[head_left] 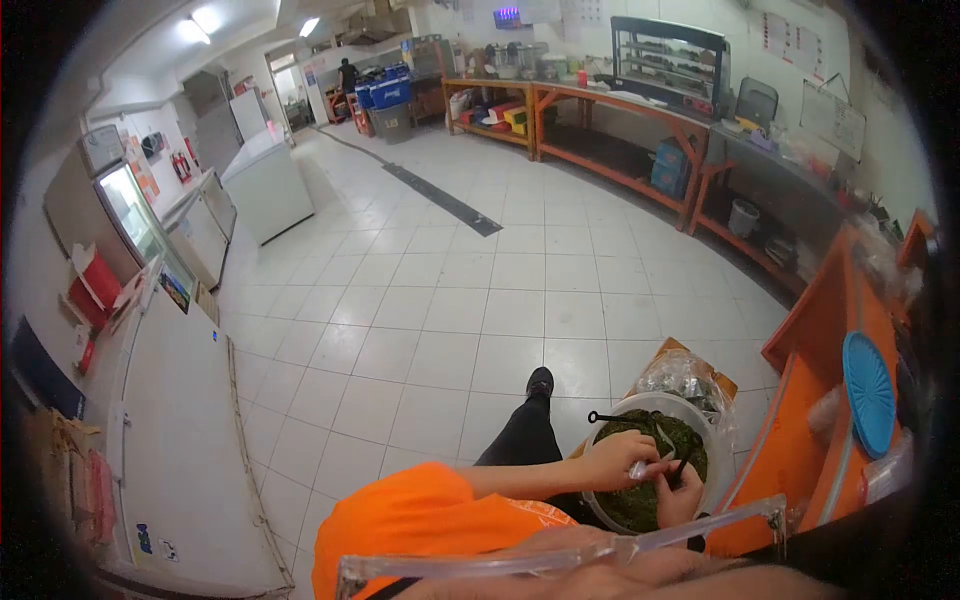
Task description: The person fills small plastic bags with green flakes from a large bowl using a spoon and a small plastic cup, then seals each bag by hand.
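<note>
At the lower right, a round whitish plastic tub [716,462] holds chopped green herbs [634,507]. Over it, my left hand [618,460] is closed around a small whitish, see-through piece that looks like plastic [638,469]. Beside it, my right hand [682,498] has its fingers pinched close to a dark strip; what they hold is too small to make out. The two hands are almost touching. A black handle with a ring end [606,417] sticks out over the tub's left rim.
Crumpled clear plastic [685,380] lies on cardboard behind the tub. An orange shelf unit [800,400] with a blue lid [868,394] stands close on the right. A white chest freezer [185,430] is on the left. Orange-framed work tables [610,100] line the back wall. Another person [348,76] stands far off.
</note>
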### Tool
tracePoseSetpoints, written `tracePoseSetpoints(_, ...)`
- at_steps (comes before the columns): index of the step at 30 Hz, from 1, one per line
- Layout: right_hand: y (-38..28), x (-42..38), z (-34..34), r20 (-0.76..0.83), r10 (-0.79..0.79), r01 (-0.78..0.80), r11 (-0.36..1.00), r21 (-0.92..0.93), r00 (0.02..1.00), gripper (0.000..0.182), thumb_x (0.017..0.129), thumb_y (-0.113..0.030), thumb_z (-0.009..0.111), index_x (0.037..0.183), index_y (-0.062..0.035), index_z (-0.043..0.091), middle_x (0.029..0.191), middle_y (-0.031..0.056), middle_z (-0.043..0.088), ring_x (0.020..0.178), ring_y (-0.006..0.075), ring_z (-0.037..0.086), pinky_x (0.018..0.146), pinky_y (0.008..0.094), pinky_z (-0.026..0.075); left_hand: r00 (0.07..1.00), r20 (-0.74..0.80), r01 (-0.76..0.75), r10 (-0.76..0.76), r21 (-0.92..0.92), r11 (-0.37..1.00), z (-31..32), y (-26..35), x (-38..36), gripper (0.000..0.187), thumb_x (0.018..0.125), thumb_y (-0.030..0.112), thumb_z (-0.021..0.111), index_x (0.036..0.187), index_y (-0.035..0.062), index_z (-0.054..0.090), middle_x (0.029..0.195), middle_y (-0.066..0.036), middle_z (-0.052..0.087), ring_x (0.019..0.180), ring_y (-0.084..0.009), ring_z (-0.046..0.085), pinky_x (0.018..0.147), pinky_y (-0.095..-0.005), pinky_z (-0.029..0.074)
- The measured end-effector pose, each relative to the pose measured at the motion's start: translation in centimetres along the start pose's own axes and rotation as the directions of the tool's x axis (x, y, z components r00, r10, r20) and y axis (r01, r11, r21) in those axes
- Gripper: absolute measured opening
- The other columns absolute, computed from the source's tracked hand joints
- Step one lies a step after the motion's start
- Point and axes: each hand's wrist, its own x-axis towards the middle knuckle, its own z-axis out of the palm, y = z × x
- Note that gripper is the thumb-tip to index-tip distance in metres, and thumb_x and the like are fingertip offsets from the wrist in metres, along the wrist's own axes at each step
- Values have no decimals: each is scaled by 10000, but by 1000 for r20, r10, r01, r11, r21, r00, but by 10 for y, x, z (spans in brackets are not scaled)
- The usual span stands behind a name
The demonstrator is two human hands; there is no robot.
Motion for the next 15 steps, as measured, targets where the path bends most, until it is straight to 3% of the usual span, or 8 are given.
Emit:
tracePoseSetpoints(4, 5, -1, 3, 14, 62, -63, 995, 76, 998, 51, 853, -28, 596, 804, -17, 583, 730, 0, 557, 661, 58, 493, 589, 229, 408, 995, -50, -81, 83, 33, 996, 2, -9, 0, 130, 765, 140, 660, 857, 65, 607, 851, -76, 565, 864, -292, 530, 775, -379, 439)
tracePoseSetpoints(5, 3, -1, 3, 13, 63, -63, 995, 76, 998, 51, 853, -28, 596, 804, -17, 583, 730, 0, 557, 661, 58, 493, 589, 229, 408, 994, -27, -102, 106, 118, 988, -2, -9, 0, 126, 733, 122, 663, 826, 69, 597, 840, -74, 560, 849, -289, 527, 761, -376, 442)
tracePoseSetpoints(7, -7, 0, 5, 58, -56, 56, 998, -12, 997, 100, 849, -41, 566, 763, 4, 543, 670, 52, 527, 593, 131, 491, 552, 284, 394, 992, -1, -126, 128, 200, 972, 0, -6, 0, 128, 700, 105, 666, 796, 73, 587, 829, -73, 554, 833, -286, 524, 747, -372, 446)
tracePoseSetpoints(8, -15, 0, 6, 56, -56, 57, 998, -13, 997, 100, 849, -41, 566, 763, 4, 543, 670, 52, 527, 593, 131, 491, 552, 284, 394, 981, -67, -160, 183, 257, 953, 8, -6, -2, 141, 672, 98, 667, 772, 74, 571, 815, -70, 547, 816, -283, 520, 726, -373, 448)
tracePoseSetpoints(9, -24, 1, 7, 9, -104, 104, 982, -156, 995, 118, 838, -51, 551, 750, 18, 511, 652, 92, 492, 575, 194, 474, 545, 322, 383, 962, -130, -188, 239, 316, 930, 10, -3, -3, 156, 644, 92, 668, 749, 75, 554, 801, -67, 541, 800, -280, 517, 706, -373, 450)
tracePoseSetpoints(10, -28, 0, 7, -32, -156, 139, 945, -296, 987, 140, 827, -61, 537, 738, 31, 479, 634, 132, 456, 556, 256, 456, 539, 360, 372, 960, -150, -168, 235, 361, 917, 9, -3, -2, 162, 635, 98, 664, 741, 64, 546, 785, -70, 539, 779, -283, 522, 667, -387, 451)
tracePoseSetpoints(13, -22, 3, 4, -135, -168, 110, 927, -358, 977, 179, 801, -83, 529, 722, 44, 431, 621, 187, 385, 570, 336, 416, 542, 421, 343, 976, -189, -46, 110, 313, 949, -6, -2, -1, 156, 662, 117, 665, 734, 52, 543, 774, -75, 538, 770, -290, 529, 660, -391, 452)
tracePoseSetpoints(15, -19, 1, 9, -141, -160, 100, 927, -362, 977, 166, 788, -39, 538, 717, 50, 418, 707, 166, 437, 596, 298, 453, 549, 402, 364, 970, -217, -37, 113, 327, 944, -2, -4, -2, 138, 698, 133, 653, 741, 54, 549, 775, -85, 541, 778, -299, 538, 646, -396, 452)
